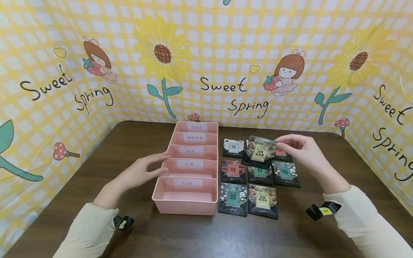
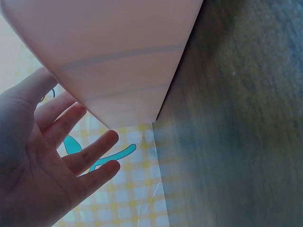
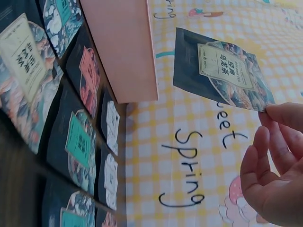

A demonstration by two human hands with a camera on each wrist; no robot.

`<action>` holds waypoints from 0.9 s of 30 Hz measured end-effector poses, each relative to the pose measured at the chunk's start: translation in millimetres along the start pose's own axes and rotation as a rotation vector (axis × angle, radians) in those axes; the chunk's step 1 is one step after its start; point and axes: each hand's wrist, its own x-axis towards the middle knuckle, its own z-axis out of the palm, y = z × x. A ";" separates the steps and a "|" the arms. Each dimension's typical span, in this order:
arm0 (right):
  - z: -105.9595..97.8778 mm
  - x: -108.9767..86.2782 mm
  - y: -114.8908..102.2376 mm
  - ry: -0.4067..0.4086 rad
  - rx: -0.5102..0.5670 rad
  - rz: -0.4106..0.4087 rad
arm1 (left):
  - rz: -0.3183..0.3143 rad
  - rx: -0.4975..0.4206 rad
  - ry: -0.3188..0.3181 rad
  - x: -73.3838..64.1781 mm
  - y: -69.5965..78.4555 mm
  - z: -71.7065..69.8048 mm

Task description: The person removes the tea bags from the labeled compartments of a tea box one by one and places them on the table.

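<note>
My right hand [image 1: 304, 152] pinches a corner of a dark tea sachet [image 1: 261, 149] with a pale yellow label. In the right wrist view this sachet [image 3: 225, 73] is held up in the air between thumb and fingertips. My left hand [image 1: 142, 171] is at the left rim of a long pink divided box [image 1: 185, 207], its fingers loosely spread. Seen from the left wrist, thumb and fingertips lie along the box's rim and grip nothing. Each box compartment bears a white label on its back wall. No sachets show inside the compartments.
Right of the box several sachets lie in rows: a red-labelled one [image 1: 233, 171], a teal one [image 1: 233, 199], a yellow one [image 1: 262, 200], a green one [image 1: 285, 173] and a white one [image 1: 233, 147]. A checked cloth [image 1: 209, 61] hangs behind the brown table [image 1: 200, 236].
</note>
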 end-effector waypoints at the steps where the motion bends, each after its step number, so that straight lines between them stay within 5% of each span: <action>1: -1.7 -2.2 2.2 0.003 -0.014 -0.001 | 0.000 0.000 0.000 0.1 -0.1 0.2; 17: -37.0 -37.4 56.8 -0.029 -0.099 0.073 | -0.009 -0.004 -0.002 1.0 -3.1 1.6; 27: -52.4 -53.8 81.7 -0.149 -0.071 0.128 | -0.009 -0.005 -0.001 0.1 -1.7 1.1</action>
